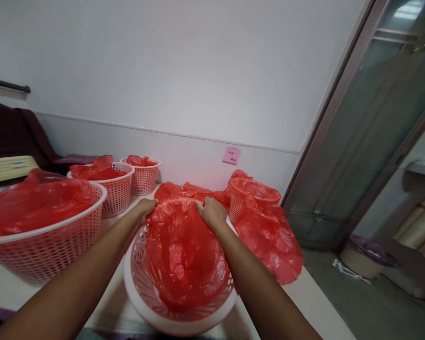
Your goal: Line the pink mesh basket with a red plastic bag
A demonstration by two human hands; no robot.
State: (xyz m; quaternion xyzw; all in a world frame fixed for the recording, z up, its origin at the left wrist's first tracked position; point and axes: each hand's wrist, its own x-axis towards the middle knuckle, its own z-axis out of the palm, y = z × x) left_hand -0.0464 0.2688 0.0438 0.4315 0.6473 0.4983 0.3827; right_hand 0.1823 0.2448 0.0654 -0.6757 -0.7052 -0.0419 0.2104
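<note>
In front of me a white plastic basket point(138, 288) with a perforated wall stands on the table. A thin red plastic bag point(187, 255) hangs down inside it, its upper edge spread over the far rim. My left hand point(147, 208) is closed on the bag's edge at the far left, fingertips partly hidden. At the far right my right hand point(212, 211) pinches the same edge between thumb and fingers. Both forearms reach across the basket's sides. More red plastic lies bunched just beyond my hands.
Left stand a large lined basket point(67, 245), a second point(116, 200) and a third point(145, 182). At right, another basket point(236, 203) sits with a draped red bag point(272, 241). A pink note point(231, 155) is on the wall. A bin point(361, 259) stands on the floor.
</note>
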